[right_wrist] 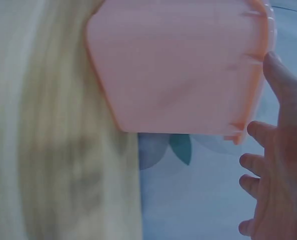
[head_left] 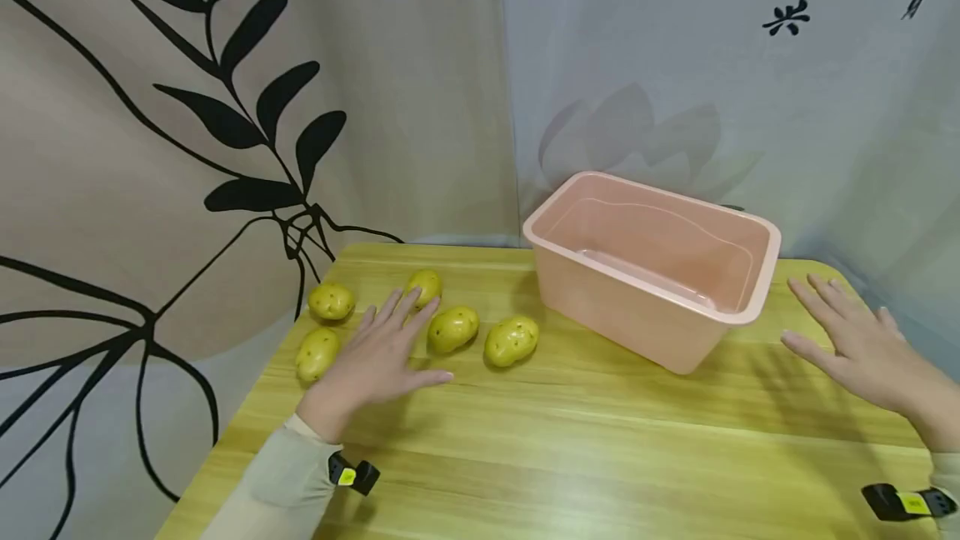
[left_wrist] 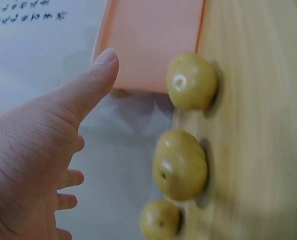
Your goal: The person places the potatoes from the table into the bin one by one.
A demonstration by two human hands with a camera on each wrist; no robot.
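The left hand [head_left: 372, 365], fingers spread, hovers over five potatoes [head_left: 512, 342] toward the counter's [head_left: 525, 457] far left corner. They are glossy yellow ovals, flecked with small dark pits. The right hand [head_left: 858, 348], fingers also extended, is beside the pink bin [head_left: 622, 315], upright by the far edge, nearer the right corner.

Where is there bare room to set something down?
Free: wooden tabletop in front of the pink bin, between the left hand and right hand. Crowded: the back left, where five yellow potatoes lie near the left hand.
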